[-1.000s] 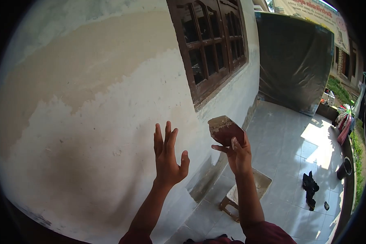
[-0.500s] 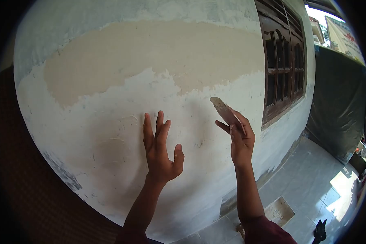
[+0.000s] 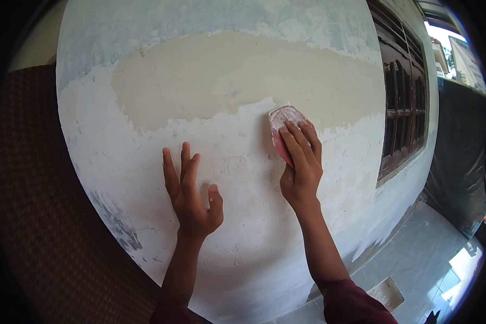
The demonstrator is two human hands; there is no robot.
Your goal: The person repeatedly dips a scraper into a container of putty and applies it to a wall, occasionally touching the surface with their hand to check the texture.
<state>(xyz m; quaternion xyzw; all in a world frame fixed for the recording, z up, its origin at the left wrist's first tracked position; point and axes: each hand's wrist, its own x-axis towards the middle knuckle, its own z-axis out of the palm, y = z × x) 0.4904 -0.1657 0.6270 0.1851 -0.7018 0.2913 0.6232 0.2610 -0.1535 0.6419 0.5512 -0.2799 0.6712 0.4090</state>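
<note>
My right hand (image 3: 303, 175) grips a pinkish putty spreader (image 3: 279, 120) coated with pale filler, its broad edge up at the wall (image 3: 243, 216). The spreader sits at the ragged lower border of a beige unfilled band (image 3: 200, 75), where whitish filler meets it. My fingers lie over the near face of the spreader, and the palm side is hidden. To the left, my left hand (image 3: 191, 200) is raised before the white part of the wall, empty, with fingers spread and thumb apart.
A shallow tray (image 3: 389, 293) with whitish residue rests on the grey tiled floor (image 3: 424, 237) at lower right. Right of the wall patch is a dark wooden window (image 3: 405, 102). Beyond it hangs a dark sheet (image 3: 459, 151). A brown textured surface (image 3: 32, 189) borders the left.
My right hand has turned and brought the spreader from a tilted, edge-on hold to the wall by the beige band. The view has shifted left; my left hand stays spread.
</note>
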